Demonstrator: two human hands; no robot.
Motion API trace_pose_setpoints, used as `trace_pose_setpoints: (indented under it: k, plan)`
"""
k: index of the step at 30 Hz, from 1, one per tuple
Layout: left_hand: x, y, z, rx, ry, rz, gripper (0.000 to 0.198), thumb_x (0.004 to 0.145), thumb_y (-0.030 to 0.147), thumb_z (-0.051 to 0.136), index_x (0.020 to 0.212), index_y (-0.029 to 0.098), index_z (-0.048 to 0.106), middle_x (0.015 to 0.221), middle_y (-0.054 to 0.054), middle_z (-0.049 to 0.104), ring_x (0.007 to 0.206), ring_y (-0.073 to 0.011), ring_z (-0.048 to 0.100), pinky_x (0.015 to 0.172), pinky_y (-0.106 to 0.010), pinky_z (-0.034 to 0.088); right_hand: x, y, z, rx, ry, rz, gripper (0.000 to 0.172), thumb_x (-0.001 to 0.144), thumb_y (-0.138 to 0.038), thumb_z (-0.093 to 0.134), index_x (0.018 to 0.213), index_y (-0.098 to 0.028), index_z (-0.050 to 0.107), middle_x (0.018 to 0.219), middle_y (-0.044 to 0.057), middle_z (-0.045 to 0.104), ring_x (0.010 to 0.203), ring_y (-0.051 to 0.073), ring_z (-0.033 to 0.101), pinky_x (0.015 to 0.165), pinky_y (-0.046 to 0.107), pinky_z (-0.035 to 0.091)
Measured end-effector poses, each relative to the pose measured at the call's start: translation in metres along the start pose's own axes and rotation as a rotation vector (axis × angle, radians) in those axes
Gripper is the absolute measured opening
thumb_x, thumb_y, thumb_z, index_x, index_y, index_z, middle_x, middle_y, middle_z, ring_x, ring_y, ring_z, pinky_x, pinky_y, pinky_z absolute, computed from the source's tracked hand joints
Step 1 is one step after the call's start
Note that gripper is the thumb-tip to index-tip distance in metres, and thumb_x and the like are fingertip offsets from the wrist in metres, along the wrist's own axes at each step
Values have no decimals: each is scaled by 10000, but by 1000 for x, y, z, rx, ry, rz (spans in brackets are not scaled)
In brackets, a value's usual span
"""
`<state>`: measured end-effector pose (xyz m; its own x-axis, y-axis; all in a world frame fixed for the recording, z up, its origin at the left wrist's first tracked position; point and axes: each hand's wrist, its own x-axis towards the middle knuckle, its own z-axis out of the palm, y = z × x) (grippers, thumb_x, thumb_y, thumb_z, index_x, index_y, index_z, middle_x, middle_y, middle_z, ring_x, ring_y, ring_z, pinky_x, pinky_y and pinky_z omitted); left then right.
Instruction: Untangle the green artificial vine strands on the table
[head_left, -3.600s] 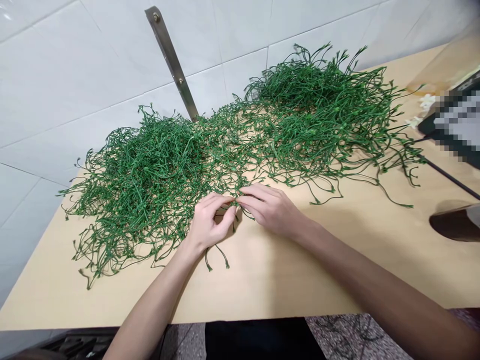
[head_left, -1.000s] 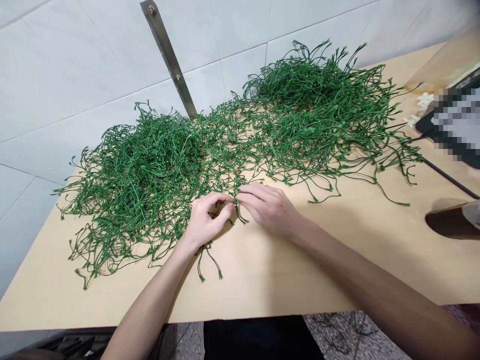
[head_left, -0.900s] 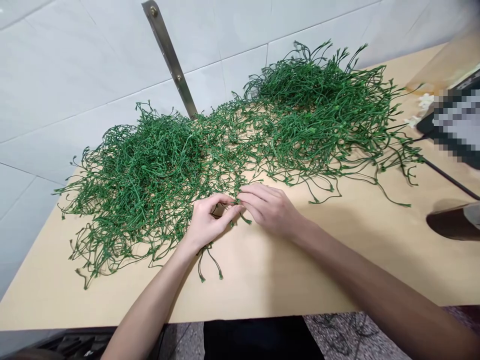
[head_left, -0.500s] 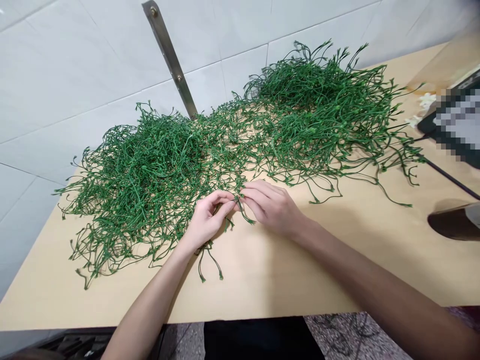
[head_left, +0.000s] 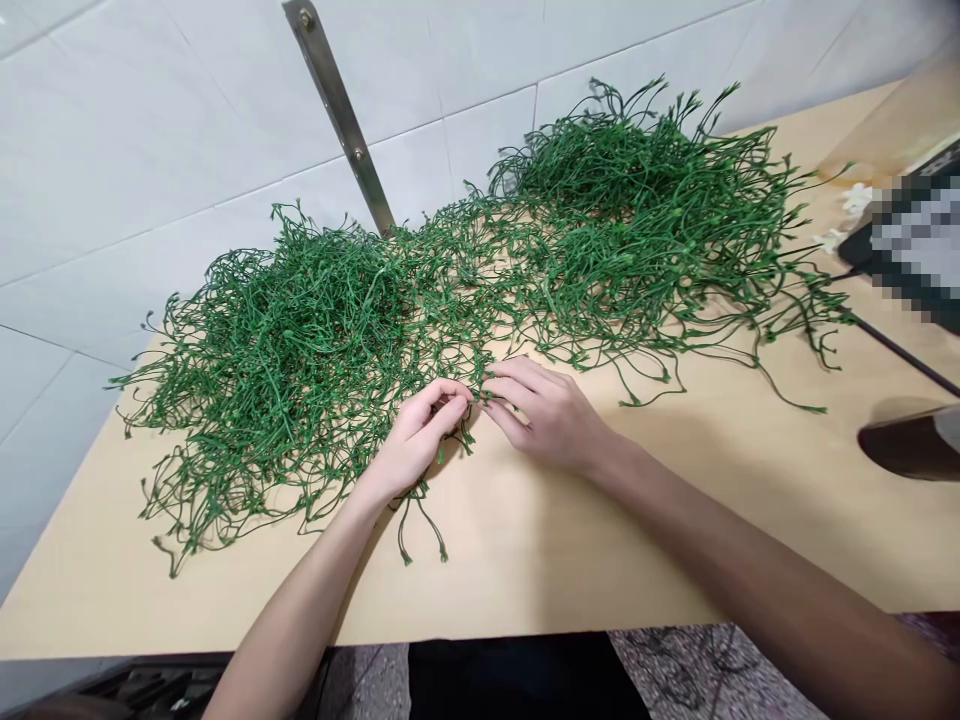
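- Pale wooden table [head_left: 600, 540] against white tiles, covered with green stem piles [head_left: 315, 330].
- Left hand [head_left: 412, 445] curled, fingertips pinching a green stem [head_left: 469, 440].
- Right hand [head_left: 551, 415] palm down, fingertips pinching the same stem.

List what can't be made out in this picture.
- Head view: left hand and right hand cover the green stem where the fingers meet.
- Dark device: pixelated and cut by the right edge.
- Brown object: cut by the right edge.
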<state>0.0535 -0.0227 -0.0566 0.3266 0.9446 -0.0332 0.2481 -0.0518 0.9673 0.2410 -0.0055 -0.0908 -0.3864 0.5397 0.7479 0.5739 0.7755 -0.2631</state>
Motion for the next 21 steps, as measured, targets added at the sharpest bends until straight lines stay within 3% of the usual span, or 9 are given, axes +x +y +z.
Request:
trace_pose_setpoints:
  k: [4,10,16,21]
  plan:
    - [-1,1,4,6,-33,0,239,812,334,682,938,199,530,803,1,599,656,-101,540,581,-214,440,-1,1,0,0,1,11,158,907,-163,509,920,-146,665,924,110,690,837,216,638,706,337,542]
    - [0,-4,4,105,30,48,156,859,296,608,956,187,552,778,-18,616,679,-107,566,617,-224,481,0,1,0,7,8,64,150,935,-207,508,938,-155,648,919,102,688,835,207,632,711,324,527]
    - [1,-4,2,204,53,59,285,782,286,697,1015,195,560,836,-7,595,675,-105,562,592,-211,467,2,-1,-3,14,0,69,153,931,-186,503,863,-138,632,874,108,670,805,207,618,684,317,505]
    - [4,-6,1,227,151,110,156,815,194,622,970,176,620,870,-32,655,776,-127,601,718,-234,481,3,-1,-2,6,8,78,189,953,-184,457,850,-158,613,838,95,667,798,204,613,689,321,509]
